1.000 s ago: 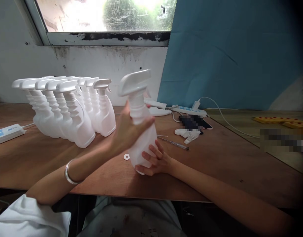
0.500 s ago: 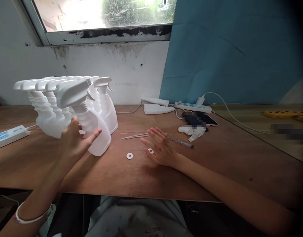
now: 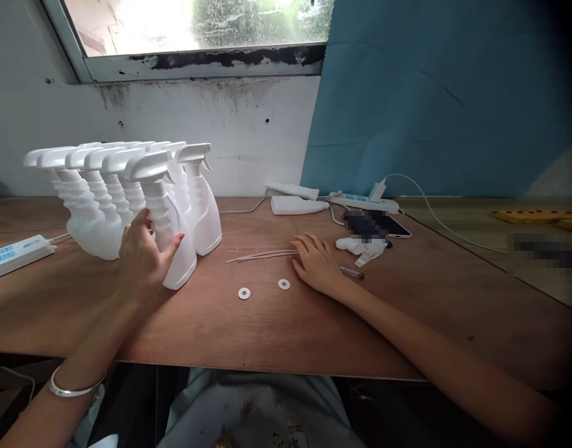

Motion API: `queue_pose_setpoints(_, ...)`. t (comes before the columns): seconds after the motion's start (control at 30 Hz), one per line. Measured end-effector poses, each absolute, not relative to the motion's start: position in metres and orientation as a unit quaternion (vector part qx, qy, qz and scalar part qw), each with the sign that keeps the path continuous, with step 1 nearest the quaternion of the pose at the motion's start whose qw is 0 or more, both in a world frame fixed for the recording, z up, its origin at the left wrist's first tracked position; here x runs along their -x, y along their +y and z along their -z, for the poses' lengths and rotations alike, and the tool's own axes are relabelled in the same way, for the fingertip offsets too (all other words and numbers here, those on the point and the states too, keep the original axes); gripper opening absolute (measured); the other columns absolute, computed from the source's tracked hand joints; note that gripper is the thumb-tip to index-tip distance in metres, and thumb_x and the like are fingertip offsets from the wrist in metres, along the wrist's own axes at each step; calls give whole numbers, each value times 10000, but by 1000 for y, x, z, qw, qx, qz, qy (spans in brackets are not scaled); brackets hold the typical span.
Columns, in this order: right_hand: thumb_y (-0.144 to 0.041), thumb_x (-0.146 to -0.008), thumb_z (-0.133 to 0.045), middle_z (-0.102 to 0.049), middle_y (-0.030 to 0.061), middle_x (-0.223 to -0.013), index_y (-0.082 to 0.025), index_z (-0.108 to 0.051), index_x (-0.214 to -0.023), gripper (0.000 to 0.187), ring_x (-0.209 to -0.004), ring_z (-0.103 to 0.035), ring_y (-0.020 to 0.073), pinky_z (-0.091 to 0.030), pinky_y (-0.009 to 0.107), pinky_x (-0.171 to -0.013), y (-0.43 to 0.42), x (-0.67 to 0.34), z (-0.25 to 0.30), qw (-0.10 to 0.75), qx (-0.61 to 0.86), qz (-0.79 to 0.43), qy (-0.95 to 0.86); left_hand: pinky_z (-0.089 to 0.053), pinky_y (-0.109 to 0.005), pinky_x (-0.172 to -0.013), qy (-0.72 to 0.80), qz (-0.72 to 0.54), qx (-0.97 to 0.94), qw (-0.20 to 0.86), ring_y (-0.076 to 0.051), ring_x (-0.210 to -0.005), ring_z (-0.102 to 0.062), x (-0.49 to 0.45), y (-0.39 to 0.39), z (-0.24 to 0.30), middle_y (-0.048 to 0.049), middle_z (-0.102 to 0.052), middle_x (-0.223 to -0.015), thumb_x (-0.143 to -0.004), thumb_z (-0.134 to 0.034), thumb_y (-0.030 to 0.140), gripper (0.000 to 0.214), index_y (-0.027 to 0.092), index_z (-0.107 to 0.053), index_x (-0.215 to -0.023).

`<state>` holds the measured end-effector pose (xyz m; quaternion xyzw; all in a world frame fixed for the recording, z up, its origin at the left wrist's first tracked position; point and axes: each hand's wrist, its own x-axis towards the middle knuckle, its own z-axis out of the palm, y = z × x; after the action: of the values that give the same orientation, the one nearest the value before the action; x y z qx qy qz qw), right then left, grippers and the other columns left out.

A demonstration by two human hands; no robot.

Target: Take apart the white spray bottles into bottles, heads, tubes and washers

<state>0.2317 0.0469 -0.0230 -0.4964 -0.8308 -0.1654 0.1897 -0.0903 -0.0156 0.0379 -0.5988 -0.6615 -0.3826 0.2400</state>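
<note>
My left hand (image 3: 143, 258) is wrapped round the body of a white spray bottle (image 3: 178, 249), which stands upright at the near side of a group of similar spray bottles (image 3: 87, 214). Palm down on the table, my right hand (image 3: 316, 261) has its fingers stretched out and apart. Its fingertips lie at the right end of some thin white tubes (image 3: 262, 254). A screwdriver (image 3: 352, 272) shows partly from behind that hand. Two white ring washers lie in front of me, a left washer (image 3: 244, 294) and a right washer (image 3: 284, 284).
On the wooden table (image 3: 211, 330), a white power strip (image 3: 20, 256) lies at the left edge. Farther back are a white bottle on its side (image 3: 298, 206), another power strip (image 3: 365, 202) with cables, a phone (image 3: 395, 225) and crumpled white material (image 3: 365, 249).
My left hand has moved the spray bottle back and slightly left, against the group. My right hand has shifted right and come down on the table, uncovering the right washer.
</note>
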Motion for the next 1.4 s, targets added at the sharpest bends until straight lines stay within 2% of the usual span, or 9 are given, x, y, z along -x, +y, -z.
queue_pose_setpoints(0.17,-226,-823,-432,-534,124,-1194,-119,-512,-1151,354,-1144,-389,289,-297,400,-924,53,-239,22,160,527,162,-819,-411,-417,-843,-640,376,600,300,-307,-963,-467,95,-17,-32,-173,-542,-1035,-753,-571,493,779,31,-291,-1315)
queue_pose_setpoints(0.43,-205,-832,-408,-596,102,-1085,-146,-538,-1098,301,-1025,-468,247,-318,350,-861,52,-236,23,131,525,168,-824,-290,-492,-957,-579,445,583,356,-337,-1086,-401,89,-24,-32,-206,-405,-1236,-669,-559,475,850,9,-261,-1314)
queue_pose_setpoints(0.57,-204,-834,-414,-571,108,-1123,-141,-501,-1155,339,-1069,-434,250,-299,343,-878,51,-239,14,133,534,188,-813,-295,-494,-949,-458,517,577,436,-346,-1138,-361,82,-36,-46,-163,-368,-1244,-607,-588,444,814,102,-326,-1297)
queue_pose_setpoints(0.67,-144,-822,-396,-521,160,-1171,-86,-469,-1181,371,-1156,-351,290,-226,388,-939,52,-248,1,144,566,222,-781,-346,-439,-887,-359,496,652,448,-272,-1004,-477,62,-48,-63,-76,-514,-1093,-660,-577,330,555,207,-447,-1186)
queue_pose_setpoints(0.77,-135,-803,-409,-474,195,-1207,-62,-473,-1165,375,-1168,-328,339,-202,432,-925,55,-262,-11,99,653,260,-704,-374,-353,-810,-297,323,837,327,-188,-855,-545,31,-47,-75,-18,-601,-910,-764,-527,205,299,220,-503,-1061)
queue_pose_setpoints(0.93,-161,-792,-455,-527,266,-1092,-19,-545,-1062,318,-1010,-470,385,-283,457,-780,61,-278,-14,-11,769,214,-603,-390,-272,-720,-297,20,955,-6,-163,-819,-548,2,-15,-67,-23,-607,-915,-811,-490,258,167,207,-574,-946)
queue_pose_setpoints(1.1,-118,-771,-491,-570,255,-1032,-26,-574,-1021,279,-977,-510,349,-319,398,-751,62,-279,-12,-30,758,194,-622,-400,-227,-631,-357,-33,918,-171,-148,-752,-534,9,5,-50,-11,-589,-864,-720,-579,256,186,204,-584,-898)
queue_pose_setpoints(1.27,-53,-738,-500,-603,222,-998,-31,-564,-1028,299,-962,-520,280,-345,312,-728,62,-277,-14,-23,727,203,-655,-384,-211,-582,-364,-42,904,-220,-140,-712,-521,15,11,-41,-11,-565,-824,-680,-618,252,127,190,-590,-787)
queue_pose_setpoints(1.4,-52,-722,-512,-613,216,-982,-32,-568,-1029,312,-972,-510,292,-351,306,-712,60,-275,-14,-20,716,217,-663,-369,-212,-546,-373,-27,894,-245,-144,-683,-525,18,17,-33,1,-578,-774,-659,-648,286,149,193,-560,-735)
